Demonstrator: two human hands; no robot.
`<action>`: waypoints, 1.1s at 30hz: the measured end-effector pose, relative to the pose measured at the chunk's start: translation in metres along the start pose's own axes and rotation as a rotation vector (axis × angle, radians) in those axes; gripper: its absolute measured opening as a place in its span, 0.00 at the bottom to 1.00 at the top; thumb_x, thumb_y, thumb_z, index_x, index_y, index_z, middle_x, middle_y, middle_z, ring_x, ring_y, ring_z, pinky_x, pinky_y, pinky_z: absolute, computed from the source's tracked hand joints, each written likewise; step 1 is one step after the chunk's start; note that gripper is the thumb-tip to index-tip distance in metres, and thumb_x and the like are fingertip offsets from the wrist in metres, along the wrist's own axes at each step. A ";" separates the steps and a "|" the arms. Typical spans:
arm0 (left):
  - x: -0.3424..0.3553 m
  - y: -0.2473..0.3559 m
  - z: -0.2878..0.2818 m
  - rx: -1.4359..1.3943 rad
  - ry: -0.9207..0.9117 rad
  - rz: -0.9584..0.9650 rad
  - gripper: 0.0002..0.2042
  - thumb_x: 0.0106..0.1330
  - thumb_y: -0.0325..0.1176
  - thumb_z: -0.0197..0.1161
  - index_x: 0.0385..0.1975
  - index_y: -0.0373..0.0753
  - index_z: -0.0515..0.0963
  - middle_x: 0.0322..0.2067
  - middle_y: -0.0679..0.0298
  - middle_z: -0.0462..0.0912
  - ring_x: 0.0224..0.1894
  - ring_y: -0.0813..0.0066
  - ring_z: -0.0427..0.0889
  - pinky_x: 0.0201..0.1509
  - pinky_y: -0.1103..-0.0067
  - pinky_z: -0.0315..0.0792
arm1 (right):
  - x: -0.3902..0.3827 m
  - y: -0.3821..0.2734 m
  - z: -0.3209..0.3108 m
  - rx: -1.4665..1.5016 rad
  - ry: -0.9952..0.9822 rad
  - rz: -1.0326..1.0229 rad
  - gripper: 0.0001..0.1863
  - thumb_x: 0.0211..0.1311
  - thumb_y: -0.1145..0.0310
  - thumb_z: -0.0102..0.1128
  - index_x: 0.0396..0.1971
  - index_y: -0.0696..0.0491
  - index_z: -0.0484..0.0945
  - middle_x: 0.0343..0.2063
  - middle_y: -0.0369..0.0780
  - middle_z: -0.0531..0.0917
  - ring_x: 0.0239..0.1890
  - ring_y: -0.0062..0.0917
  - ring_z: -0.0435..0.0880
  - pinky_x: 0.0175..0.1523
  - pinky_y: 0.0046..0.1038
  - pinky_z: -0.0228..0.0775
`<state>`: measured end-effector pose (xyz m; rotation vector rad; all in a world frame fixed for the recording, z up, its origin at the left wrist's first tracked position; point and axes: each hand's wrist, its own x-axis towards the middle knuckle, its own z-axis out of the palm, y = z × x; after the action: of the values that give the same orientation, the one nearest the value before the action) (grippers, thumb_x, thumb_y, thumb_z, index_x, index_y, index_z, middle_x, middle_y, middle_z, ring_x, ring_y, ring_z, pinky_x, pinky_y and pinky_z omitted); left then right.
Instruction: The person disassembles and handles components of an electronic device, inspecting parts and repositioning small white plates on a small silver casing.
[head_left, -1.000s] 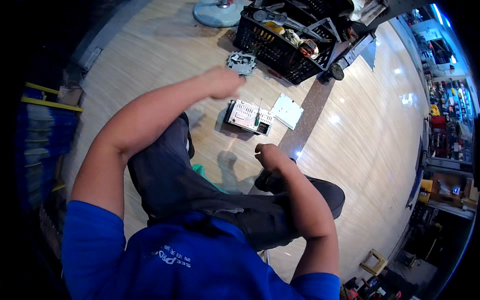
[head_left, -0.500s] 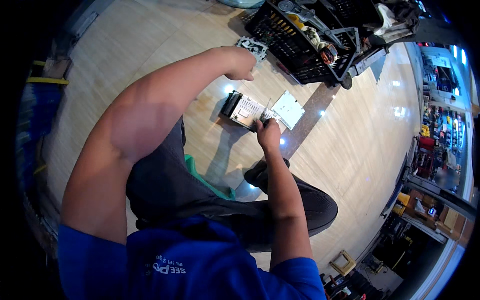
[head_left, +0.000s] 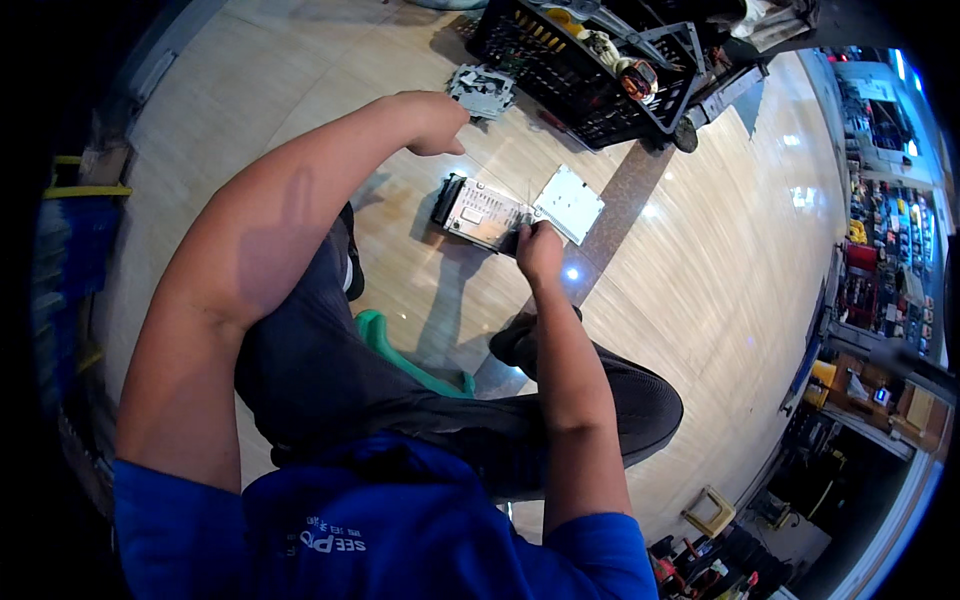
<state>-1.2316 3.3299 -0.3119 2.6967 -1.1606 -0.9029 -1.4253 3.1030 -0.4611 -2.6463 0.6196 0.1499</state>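
Note:
A silver box-shaped unit with a black end, which looks like a car stereo (head_left: pixel 482 213), sits on the tiled floor in front of me. My right hand (head_left: pixel 540 250) is closed on its right end, thumb and fingers at the edge. Behind that hand lies a flat silver metal plate (head_left: pixel 570 205). My left hand (head_left: pixel 437 122) hangs farther out and to the left, fingers curled and mostly hidden; whether it holds anything I cannot make out. Just beyond it is a silver metal frame (head_left: pixel 481 92) with cutouts, which rests on the floor.
A black plastic crate (head_left: pixel 560 80) full of tools and parts stands at the far side. Below my left forearm is a green curved object (head_left: pixel 400 358) between my legs. Blue bins (head_left: pixel 75 250) line the left edge; stocked shelves (head_left: pixel 885 250) line the right.
My left hand has drawn back to the left, away from the metal frame. The right hand stays at the stereo's end. The whole view has shifted slightly.

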 end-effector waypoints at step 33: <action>-0.005 0.035 -0.003 -0.019 -0.018 0.132 0.24 0.63 0.43 0.62 0.55 0.36 0.72 0.46 0.47 0.79 0.50 0.48 0.77 0.54 0.63 0.71 | 0.013 0.007 -0.114 -0.225 -0.122 -0.212 0.10 0.61 0.68 0.49 0.32 0.59 0.75 0.28 0.55 0.82 0.35 0.50 0.82 0.42 0.47 0.74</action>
<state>-1.2558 3.3078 -0.2970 2.5659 -1.3090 -0.9162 -1.4155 3.0438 -0.3633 -2.8708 0.2939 0.3334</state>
